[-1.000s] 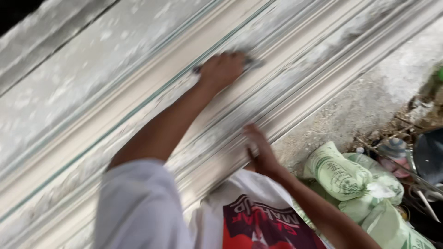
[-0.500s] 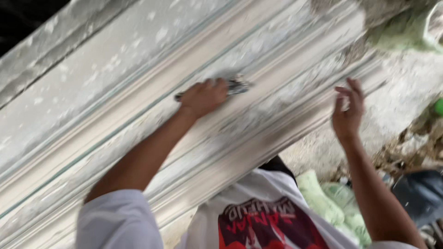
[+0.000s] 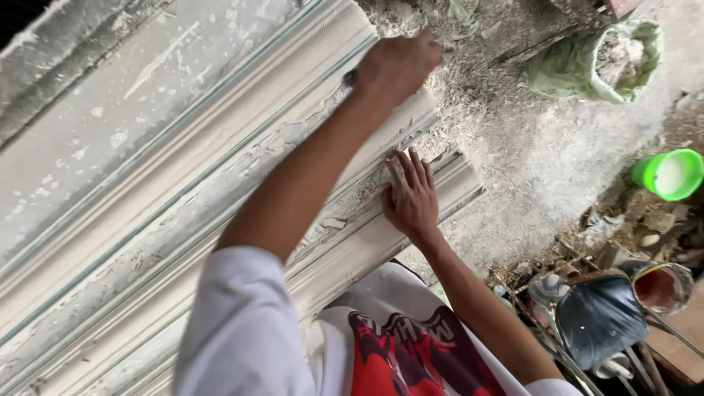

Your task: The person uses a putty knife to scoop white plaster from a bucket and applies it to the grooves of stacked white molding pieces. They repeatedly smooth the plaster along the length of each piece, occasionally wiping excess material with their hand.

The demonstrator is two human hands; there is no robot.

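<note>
While the left hand [image 3: 396, 70] stays clenched round a small dark-tipped tool at the far end of the long white plaster cornice moulding [image 3: 220, 183], the right hand [image 3: 412, 196] lies flat and open on its lower ridges; the moulding looks stiff, heavy, brittle-edged, best borne underneath

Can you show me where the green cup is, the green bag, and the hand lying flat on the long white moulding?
green cup [image 3: 669, 174], head view, on its pale inside.
green bag [image 3: 568, 70], head view, on its crumpled side.
right hand [image 3: 411, 198], head view, on the back of the hand, flat on the moulding [image 3: 220, 139].
</note>
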